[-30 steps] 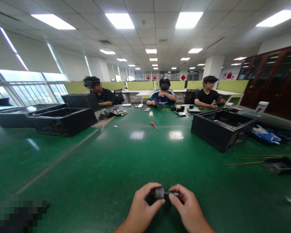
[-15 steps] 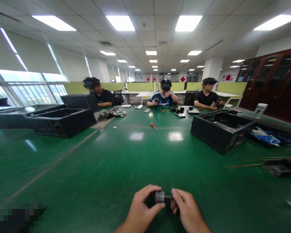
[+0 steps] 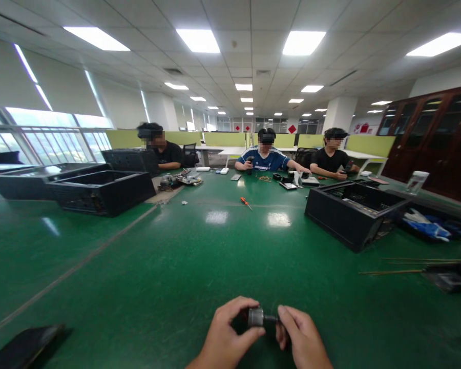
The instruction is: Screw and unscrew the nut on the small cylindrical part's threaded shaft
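My left hand pinches a small grey metal cylinder between thumb and fingers, low at the front of the green table. A thin dark shaft sticks out of the cylinder toward my right hand, whose curled fingers close round its end. Both hands hover just above the table near its front edge. What the far end of the shaft looks like is hidden by my right fingers.
A black open case sits right of centre, two more black cases at the left. A red-handled screwdriver lies mid-table. Thin rods and a dark tray lie at the right. Three people sit at the far side.
The view has tipped up slightly, so my hands sit lower in frame. My right fingers have closed further over the shaft. The person in blue across the table lowered their hands.
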Demonstrator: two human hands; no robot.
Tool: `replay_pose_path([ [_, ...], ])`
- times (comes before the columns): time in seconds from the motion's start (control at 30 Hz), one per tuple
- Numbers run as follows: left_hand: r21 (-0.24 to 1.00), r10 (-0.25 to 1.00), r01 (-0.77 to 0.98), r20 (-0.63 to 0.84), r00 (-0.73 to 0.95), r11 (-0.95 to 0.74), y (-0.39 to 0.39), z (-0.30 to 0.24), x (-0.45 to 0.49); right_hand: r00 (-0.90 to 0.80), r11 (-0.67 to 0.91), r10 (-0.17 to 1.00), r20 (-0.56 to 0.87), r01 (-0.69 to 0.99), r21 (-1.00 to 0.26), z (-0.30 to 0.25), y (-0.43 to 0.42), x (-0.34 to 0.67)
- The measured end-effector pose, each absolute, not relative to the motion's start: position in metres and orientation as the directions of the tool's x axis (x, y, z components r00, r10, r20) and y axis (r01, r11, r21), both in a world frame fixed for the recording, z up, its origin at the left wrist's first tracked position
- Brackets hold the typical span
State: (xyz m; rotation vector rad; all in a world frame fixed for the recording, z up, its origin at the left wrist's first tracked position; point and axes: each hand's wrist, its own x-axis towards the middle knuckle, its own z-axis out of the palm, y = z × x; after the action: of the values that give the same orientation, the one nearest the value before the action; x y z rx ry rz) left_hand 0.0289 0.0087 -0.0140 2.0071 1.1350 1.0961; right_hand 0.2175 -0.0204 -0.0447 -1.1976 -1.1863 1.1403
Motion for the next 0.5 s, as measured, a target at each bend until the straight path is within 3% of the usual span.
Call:
replay_pose_path([
  [0.2, 0.806, 0.879, 0.365, 0.372, 0.299, -0.465, 0.006, -0.007, 0.030, 0.087, 0.098, 0.991, 0.102, 0.047, -0.994, -0.041, -0.024, 0.224],
  [0.5, 0.848, 0.896, 0.304, 0.368, 0.249, -0.433, 0.008, -0.012, 0.026, 0.096, 0.122, 0.989, 0.112, -0.107, -0.987, -0.045, -0.021, 0.230],
])
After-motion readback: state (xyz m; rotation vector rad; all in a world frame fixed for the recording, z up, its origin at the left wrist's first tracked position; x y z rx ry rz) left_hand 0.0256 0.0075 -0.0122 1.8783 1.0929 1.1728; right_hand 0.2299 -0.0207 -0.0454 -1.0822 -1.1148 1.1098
